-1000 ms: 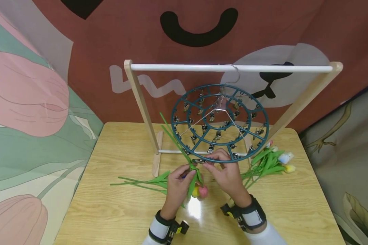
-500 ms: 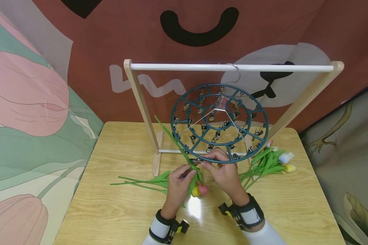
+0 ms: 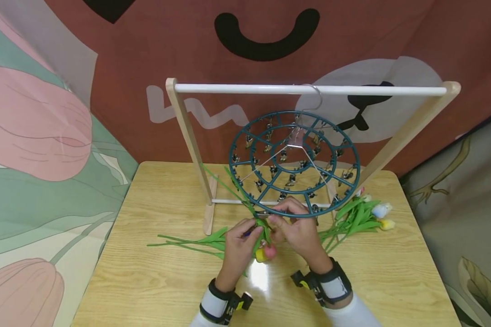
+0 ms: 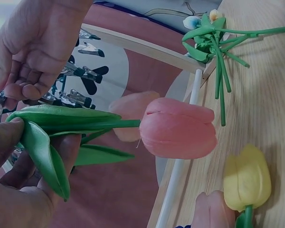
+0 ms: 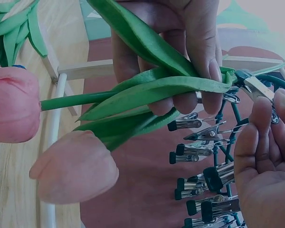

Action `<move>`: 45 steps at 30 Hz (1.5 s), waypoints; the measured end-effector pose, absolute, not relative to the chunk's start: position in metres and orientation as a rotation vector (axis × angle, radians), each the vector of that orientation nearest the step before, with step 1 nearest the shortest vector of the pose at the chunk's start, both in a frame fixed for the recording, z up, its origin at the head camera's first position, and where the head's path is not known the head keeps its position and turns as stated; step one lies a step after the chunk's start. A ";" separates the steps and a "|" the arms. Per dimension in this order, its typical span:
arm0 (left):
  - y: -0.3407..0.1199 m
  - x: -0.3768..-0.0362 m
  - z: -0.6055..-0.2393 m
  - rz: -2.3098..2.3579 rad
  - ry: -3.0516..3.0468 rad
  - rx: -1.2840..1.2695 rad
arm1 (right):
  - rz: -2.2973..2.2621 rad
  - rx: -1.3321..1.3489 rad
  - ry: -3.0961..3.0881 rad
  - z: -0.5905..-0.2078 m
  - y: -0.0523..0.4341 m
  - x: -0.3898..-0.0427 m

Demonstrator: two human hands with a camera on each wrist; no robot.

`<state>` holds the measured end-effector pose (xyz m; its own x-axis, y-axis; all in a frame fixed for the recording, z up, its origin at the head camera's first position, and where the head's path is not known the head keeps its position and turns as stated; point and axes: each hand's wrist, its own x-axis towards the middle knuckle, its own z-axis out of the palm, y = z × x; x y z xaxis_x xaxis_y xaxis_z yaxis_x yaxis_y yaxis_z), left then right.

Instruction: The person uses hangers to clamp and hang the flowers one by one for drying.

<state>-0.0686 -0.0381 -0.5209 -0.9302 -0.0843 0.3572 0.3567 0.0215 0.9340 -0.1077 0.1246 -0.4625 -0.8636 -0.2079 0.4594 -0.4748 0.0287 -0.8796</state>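
My left hand (image 3: 239,247) grips artificial tulips (image 4: 178,128) by the stems where the green leaves start. Two pink blooms show on them, one paler (image 5: 76,167), pointing toward the table, while the thin stem ends reach up beside the hanger. My right hand (image 3: 300,236) pinches a metal clip (image 5: 259,89) at the near rim of a round teal hanger (image 3: 294,214). In the right wrist view, the clip's dark tip sits right at the stems above the leaves. Several other clips (image 5: 218,209) dangle from the hanger's rings.
The hanger hooks over the white bar (image 3: 237,89) of a wooden stand (image 3: 188,141). More tulips (image 3: 358,220) lie on the table (image 3: 155,281) at the right. Other stems (image 3: 188,244) lie left of my hands, and a yellow tulip (image 4: 247,178) lies below the held blooms.
The held stems' upper ends have shifted and spread apart slightly. The right hand has edged a little left with the clip, close against the stems; the left hand stays nearly in place.
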 end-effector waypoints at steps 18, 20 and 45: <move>-0.039 -0.070 -0.524 -2.060 -2.005 -0.222 | 1.917 0.631 -2.356 -0.470 0.125 -0.101; -0.040 -0.070 -0.525 -2.083 -1.988 -0.208 | 1.851 0.607 -2.441 -0.472 0.126 -0.099; -0.051 -0.070 -0.530 -2.150 -1.976 -0.138 | 1.078 0.553 -2.940 -0.517 0.204 -0.076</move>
